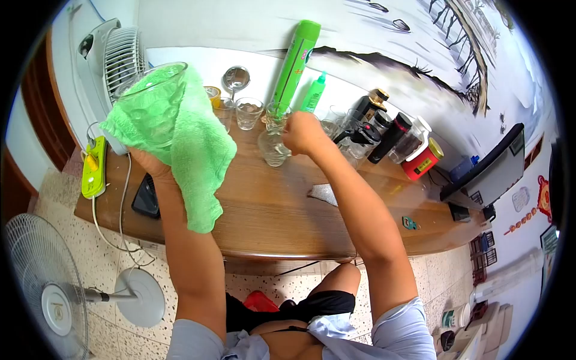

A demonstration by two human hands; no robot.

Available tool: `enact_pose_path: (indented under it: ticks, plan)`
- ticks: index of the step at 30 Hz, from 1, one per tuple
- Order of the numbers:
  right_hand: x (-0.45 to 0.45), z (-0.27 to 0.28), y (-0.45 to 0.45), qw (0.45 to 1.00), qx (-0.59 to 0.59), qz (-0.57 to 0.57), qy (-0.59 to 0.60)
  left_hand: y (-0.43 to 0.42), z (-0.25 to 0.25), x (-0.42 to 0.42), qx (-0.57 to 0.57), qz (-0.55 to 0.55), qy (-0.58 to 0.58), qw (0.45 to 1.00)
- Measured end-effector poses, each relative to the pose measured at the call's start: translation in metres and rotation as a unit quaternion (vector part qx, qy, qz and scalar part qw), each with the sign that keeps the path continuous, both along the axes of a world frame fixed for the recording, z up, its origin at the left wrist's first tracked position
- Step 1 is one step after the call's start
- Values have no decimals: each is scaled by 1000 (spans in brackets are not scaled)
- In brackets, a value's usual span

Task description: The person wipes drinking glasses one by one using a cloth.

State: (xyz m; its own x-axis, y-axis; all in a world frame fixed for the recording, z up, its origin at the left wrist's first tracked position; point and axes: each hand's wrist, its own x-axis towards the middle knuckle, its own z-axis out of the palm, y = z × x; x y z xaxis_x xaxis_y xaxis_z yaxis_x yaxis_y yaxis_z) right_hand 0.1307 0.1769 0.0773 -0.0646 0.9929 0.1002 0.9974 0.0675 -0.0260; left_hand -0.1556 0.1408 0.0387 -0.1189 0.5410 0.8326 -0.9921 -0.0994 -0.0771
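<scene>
On the left, my left hand (152,167) grips a large clear glass vessel (157,114) from below, tilted, with a light green cloth (201,150) wrapped around it. The cloth hangs down over my forearm and hides most of my fingers. Above the middle of the desk, my right hand (305,132) is closed at the side of a small rounded glass cup (274,150). Its fingertips are partly hidden. Just behind that cup stand a drinking glass (249,113) and another glass (223,114).
The wooden desk (270,222) carries a tall green spray can (295,69), a green bottle (313,93), a round mirror (236,78), a black thermos (390,138), a red tin (422,159) and a monitor (489,168). At left are a green power strip (93,174) and a standing fan (54,300).
</scene>
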Motion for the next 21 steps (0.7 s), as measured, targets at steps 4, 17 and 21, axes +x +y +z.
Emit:
enact_pose_path:
  ticks: [4,17,21]
  plan:
    - [23,6,-7,997,-44,-61,15,7,-3,-9,-58,0,29,998]
    - [-28,38,-49,976,193,-27,-95,-2,-35,-49,28,14,-62,998]
    - [-85,13,-5,950,166,263,25,-3,-30,-56,30,23,-45,998]
